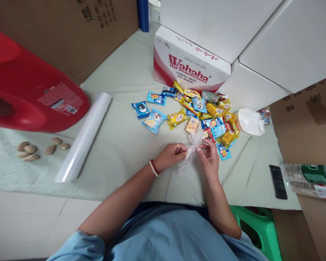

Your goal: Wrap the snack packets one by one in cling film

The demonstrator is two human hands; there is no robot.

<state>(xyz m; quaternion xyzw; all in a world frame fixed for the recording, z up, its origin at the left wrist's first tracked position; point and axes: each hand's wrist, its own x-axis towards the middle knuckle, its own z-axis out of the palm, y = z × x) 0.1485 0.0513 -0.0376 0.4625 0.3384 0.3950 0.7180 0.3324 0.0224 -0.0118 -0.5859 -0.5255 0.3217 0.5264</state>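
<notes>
Between my hands is a crumpled clear plastic bag [190, 154], held over the near side of the table. My left hand [170, 156] pinches its left side, fingers closed. On the other side my right hand [208, 157] grips the bag with thumb and fingertips. Just beyond them lies a loose pile of small wrapped snacks [206, 108] in yellow, blue and red packets. A light blue snack packet [154, 120] lies to the left of the pile. The bag's contents, if any, I cannot make out.
A white Wahaha carton [190, 63] stands behind the snacks. At left are a roll of clear film [84, 137], a red jug [38, 83] and several brown nuts or stones [30, 149]. A white bowl [244, 125], black remote [278, 182] and plastic bottles [312, 174] are at right.
</notes>
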